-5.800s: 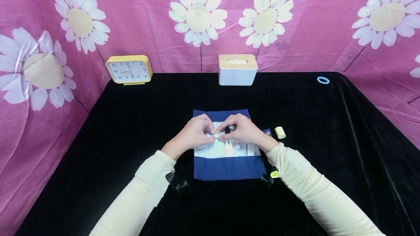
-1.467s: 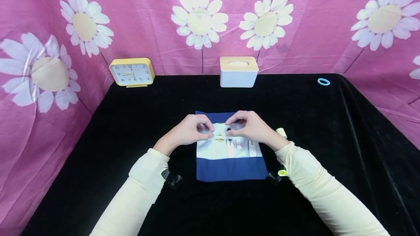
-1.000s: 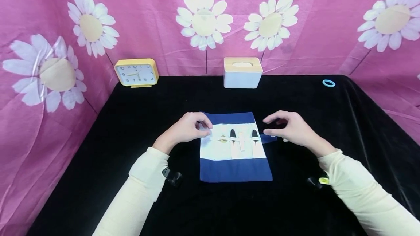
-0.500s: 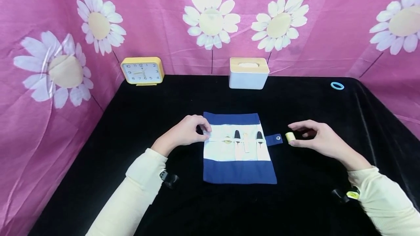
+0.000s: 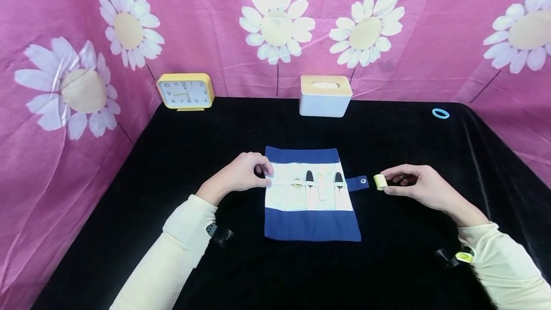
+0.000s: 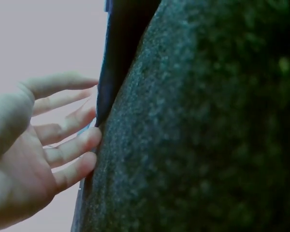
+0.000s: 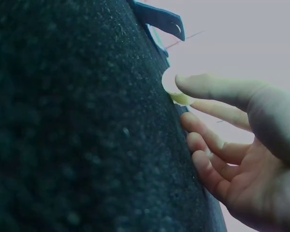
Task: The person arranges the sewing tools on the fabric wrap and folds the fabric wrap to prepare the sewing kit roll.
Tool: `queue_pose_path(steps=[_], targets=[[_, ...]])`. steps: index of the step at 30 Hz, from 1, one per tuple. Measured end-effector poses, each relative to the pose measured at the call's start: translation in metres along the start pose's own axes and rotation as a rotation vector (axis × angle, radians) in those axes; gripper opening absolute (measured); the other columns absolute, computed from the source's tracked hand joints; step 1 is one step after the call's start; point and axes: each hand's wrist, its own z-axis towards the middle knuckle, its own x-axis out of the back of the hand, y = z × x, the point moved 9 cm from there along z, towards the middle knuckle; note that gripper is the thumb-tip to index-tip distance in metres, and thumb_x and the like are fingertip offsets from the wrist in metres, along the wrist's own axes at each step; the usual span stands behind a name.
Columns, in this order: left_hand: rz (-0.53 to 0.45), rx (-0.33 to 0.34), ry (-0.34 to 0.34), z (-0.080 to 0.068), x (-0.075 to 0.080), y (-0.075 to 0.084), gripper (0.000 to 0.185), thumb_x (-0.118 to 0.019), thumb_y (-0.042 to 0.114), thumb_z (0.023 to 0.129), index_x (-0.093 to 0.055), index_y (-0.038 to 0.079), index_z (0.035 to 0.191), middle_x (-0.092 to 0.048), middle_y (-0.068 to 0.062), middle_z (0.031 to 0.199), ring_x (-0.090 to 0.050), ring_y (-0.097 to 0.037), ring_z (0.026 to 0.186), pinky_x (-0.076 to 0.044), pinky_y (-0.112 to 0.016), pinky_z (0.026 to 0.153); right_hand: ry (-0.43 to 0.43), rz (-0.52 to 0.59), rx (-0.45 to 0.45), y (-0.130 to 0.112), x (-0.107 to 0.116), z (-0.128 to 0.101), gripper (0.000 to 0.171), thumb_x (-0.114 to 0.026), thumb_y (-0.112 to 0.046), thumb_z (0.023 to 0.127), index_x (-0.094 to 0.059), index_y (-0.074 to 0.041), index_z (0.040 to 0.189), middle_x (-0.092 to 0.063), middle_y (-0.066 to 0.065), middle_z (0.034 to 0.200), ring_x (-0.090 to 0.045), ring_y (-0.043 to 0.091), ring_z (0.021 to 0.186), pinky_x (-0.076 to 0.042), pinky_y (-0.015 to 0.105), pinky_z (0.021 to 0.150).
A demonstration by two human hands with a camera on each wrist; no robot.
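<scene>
A blue cloth tool roll (image 5: pixel 312 225) lies spread out, its white middle band crossed by a thin strap. Under that strap sit two black-tipped slim tools (image 5: pixel 309 179), a small pale strip (image 5: pixel 321 188) and a yellowish round piece (image 5: pixel 297 183). My left hand (image 5: pixel 241 172) rests at the roll's left edge; in the left wrist view its thumb tip touches the cloth border (image 6: pixel 102 87), fingers loosely bent. Off to the right, my right hand (image 5: pixel 424 186) pinches a small pale yellow cylinder (image 5: pixel 380 182) between thumb and index finger. The right wrist view shows the cylinder's round white end (image 7: pixel 169 81).
A blue tab (image 5: pixel 357 183) with a metal snap sticks out from the roll's right side, close to the cylinder. Along the back of the black-covered table stand a yellow clock (image 5: pixel 186 91) and a tissue box (image 5: pixel 325 96). A light blue ring (image 5: pixel 440 113) lies back right.
My right hand has left the strap, moved right to the yellow cylinder, and its thumb and finger have closed on it. My left hand has shifted to the roll's left edge.
</scene>
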Motion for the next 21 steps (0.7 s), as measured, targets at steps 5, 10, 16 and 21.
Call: queue_pose_path(steps=[5, 10, 16, 21], targets=[[0.014, 0.024, -0.012, 0.0002, -0.0028, -0.0024, 0.013, -0.078, 0.019, 0.075, -0.070, 0.016, 0.085, -0.064, 0.003, 0.092, -0.055, -0.015, 0.087, -0.046, -0.030, 0.081, 0.011, 0.018, -0.006, -0.0007, 0.0003, -0.0013, 0.030, -0.079, -0.020, 0.076, -0.070, -0.013, 0.104, -0.069, -0.001, 0.086, -0.060, 0.003, 0.074, -0.046, 0.014, 0.065], [0.038, 0.048, -0.001, -0.0003, -0.0049, -0.0030, 0.012, -0.079, 0.021, 0.074, -0.071, 0.017, 0.081, -0.063, 0.003, 0.093, -0.054, -0.016, 0.090, -0.045, -0.031, 0.082, 0.024, 0.040, -0.013, -0.0022, 0.0023, -0.0015, 0.030, -0.078, -0.019, 0.077, -0.070, -0.012, 0.105, -0.069, -0.004, 0.085, -0.061, 0.004, 0.071, -0.047, 0.016, 0.063], [0.084, 0.055, 0.011, 0.0002, -0.0071, -0.0004, 0.010, -0.079, 0.022, 0.074, -0.072, 0.017, 0.080, -0.063, 0.003, 0.093, -0.054, -0.017, 0.091, -0.043, -0.031, 0.083, 0.040, 0.073, -0.032, -0.0010, 0.0045, -0.0020, 0.032, -0.077, -0.018, 0.078, -0.069, -0.010, 0.108, -0.071, -0.006, 0.089, -0.064, 0.002, 0.073, -0.049, 0.016, 0.063], [0.103, 0.042, 0.028, 0.0002, -0.0076, 0.0018, 0.006, -0.078, 0.021, 0.073, -0.073, 0.017, 0.076, -0.063, 0.005, 0.091, -0.052, -0.015, 0.090, -0.043, -0.030, 0.082, 0.090, 0.116, -0.094, -0.0014, 0.0073, 0.0011, 0.033, -0.078, -0.017, 0.077, -0.069, -0.010, 0.107, -0.073, -0.005, 0.091, -0.066, 0.001, 0.076, -0.051, 0.017, 0.064]])
